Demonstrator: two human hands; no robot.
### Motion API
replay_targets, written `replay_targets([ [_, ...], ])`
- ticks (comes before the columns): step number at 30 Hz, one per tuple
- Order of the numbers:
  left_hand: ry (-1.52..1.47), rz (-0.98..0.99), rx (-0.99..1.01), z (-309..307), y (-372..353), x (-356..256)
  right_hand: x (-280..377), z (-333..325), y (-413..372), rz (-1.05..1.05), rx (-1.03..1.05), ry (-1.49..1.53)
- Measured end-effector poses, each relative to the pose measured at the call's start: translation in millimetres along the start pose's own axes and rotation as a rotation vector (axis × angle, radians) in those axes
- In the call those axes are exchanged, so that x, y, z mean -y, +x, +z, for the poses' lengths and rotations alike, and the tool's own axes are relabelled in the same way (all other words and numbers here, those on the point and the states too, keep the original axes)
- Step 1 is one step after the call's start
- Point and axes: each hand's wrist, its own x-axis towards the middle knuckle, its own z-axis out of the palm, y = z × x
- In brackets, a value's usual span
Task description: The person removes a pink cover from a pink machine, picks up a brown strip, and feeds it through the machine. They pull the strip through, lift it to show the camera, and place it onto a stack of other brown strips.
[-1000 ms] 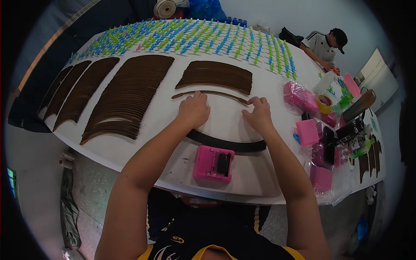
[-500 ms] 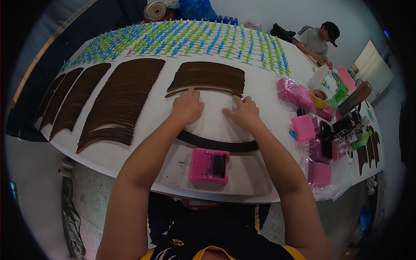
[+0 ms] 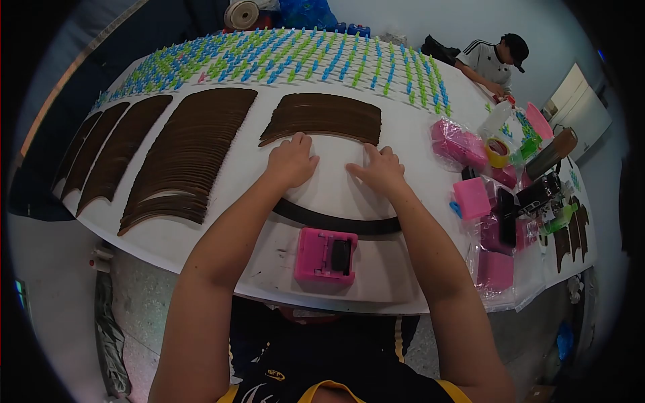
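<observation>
A row of dark brown curved strips (image 3: 322, 117) lies closely packed on the white table (image 3: 416, 174) in front of me. My left hand (image 3: 292, 163) rests palm down, its fingertips at the near edge of this row and the thumb held apart. On the right end of the same edge, my right hand (image 3: 379, 170) touches with its fingertips, thumb also spread. Neither hand grips anything that I can see. Between my forearms lies a black curved band (image 3: 336, 219). Closer to me sits a pink block (image 3: 310, 255) with a dark roller-like part in it.
More brown strips (image 3: 191, 148) lie in groups at the left. Behind stand many rows of blue and green clips (image 3: 322, 57). Pink wrapped blocks (image 3: 460, 144), yellow tape (image 3: 497, 152) and bottles crowd the right side. Another person (image 3: 494, 64) works at the far right.
The nearest strip, which had a gap behind it, now lies against the row. My fingertips have moved slightly along with it; the thumbs stay apart from the fingers.
</observation>
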Motion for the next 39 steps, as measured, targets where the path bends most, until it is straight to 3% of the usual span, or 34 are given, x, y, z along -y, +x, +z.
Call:
replay_targets([
  [6, 0.087, -0.167, 0.045, -14, -16, -2, -1, -3, 2, 0.010, 0.033, 0.030],
  [14, 0.134, -0.232, -0.034, -11, -28, 10, -19, 7, 8, -0.024, -0.008, 0.036],
  [17, 0.120, -0.257, 0.032, -19, -27, 5, -43, 8, 7, -0.131, 0.019, 0.144],
  [19, 0.108, -0.279, 0.085, -23, -25, 4, -48, -3, -13, -0.173, 0.021, 0.384],
  [22, 0.095, -0.295, 0.116, -24, -24, 4, -47, -26, -57, -0.343, -0.062, 0.358],
  [29, 0.046, -0.334, 0.126, -27, -22, 4, -64, -42, -149, -0.615, 0.004, 0.319],
  [31, 0.040, -0.331, 0.124, -24, -25, 5, -77, -27, -155, -0.743, -0.212, 0.114],
  [39, 0.019, -0.094, -0.164, -46, -80, -12, -89, -6, -151, -0.799, -0.429, 0.053],
])
